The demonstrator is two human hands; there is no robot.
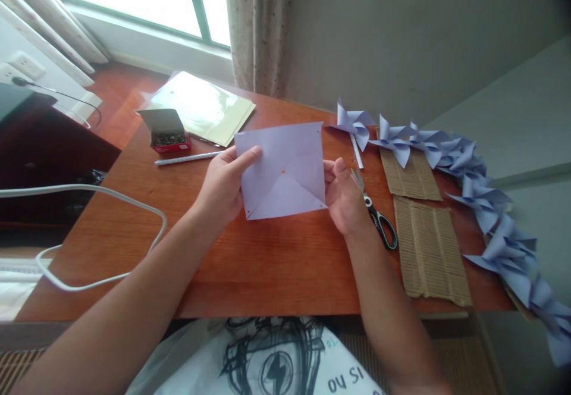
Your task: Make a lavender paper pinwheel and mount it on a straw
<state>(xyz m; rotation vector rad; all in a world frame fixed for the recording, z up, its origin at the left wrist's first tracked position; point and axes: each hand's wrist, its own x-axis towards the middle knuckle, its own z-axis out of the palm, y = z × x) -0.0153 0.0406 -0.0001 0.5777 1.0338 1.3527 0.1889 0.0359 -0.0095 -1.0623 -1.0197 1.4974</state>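
A lilac square of paper point(285, 157) is held above the wooden desk point(250, 264), with cut lines from its corners and a small orange dot at its middle. My left hand point(223, 187) grips its left edge, thumb lying on top. My right hand point(343, 196) holds the right edge near the lower corner. Scissors point(377, 216) with black handles lie on the desk just right of my right hand.
Several lilac paper pinwheels point(468, 175) run along the right edge. Two corrugated cardboard pieces point(428, 252) lie beside them. A red box of pins point(167, 130), a white stick point(187, 158) and a plastic sleeve of paper point(200, 106) sit at the back left. A white cable point(89, 228) loops at left.
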